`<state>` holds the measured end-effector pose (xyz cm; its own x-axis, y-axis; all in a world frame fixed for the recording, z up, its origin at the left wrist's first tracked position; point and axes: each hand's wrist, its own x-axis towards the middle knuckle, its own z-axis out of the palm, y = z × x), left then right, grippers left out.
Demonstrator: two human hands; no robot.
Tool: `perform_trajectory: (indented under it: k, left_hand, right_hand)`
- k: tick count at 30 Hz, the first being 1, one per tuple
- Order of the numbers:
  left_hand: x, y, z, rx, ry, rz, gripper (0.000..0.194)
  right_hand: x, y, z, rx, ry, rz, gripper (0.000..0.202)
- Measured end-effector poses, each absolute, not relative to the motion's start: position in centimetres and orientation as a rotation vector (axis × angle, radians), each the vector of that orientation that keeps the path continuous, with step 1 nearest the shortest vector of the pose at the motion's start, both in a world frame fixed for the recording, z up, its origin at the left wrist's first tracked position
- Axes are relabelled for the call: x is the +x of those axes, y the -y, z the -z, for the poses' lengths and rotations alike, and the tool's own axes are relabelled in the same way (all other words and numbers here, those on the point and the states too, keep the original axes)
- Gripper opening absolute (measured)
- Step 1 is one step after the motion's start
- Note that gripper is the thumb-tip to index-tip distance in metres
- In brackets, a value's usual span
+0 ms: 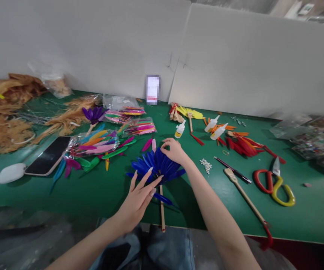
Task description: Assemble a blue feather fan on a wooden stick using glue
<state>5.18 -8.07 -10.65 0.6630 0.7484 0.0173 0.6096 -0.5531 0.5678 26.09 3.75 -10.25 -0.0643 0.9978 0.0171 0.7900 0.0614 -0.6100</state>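
Note:
A fan of blue feathers (158, 161) lies spread on the green table, its wooden handle (162, 213) pointing toward the front edge. My left hand (139, 195) rests on the lower middle of the feathers with its fingers stretched apart. At the fan's upper right, my right hand (173, 150) has thumb and forefinger brought together at the feather tips; whatever may be between them is too small to make out. One loose blue feather (163, 198) lies across the handle. A pink feather (154, 145) is just above the fan.
Coloured feathers in plastic (94, 144), a black phone (49, 155) and a white case (11, 173) are on the left. Glue bottles (180, 129) stand behind. To the right lie white beads (206, 165), a pen (232, 170), a wooden stick (246, 197) and scissors (276, 172).

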Motion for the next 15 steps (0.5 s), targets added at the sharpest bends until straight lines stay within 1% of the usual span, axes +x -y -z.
perform_trajectory:
  k: [15]
  left_hand:
    - [5.51, 7.95, 10.5, 2.378, -1.01, -0.332, 0.046]
  right_hand:
    - [26.0, -3.54, 10.16, -1.794, 1.897, -0.608, 0.011]
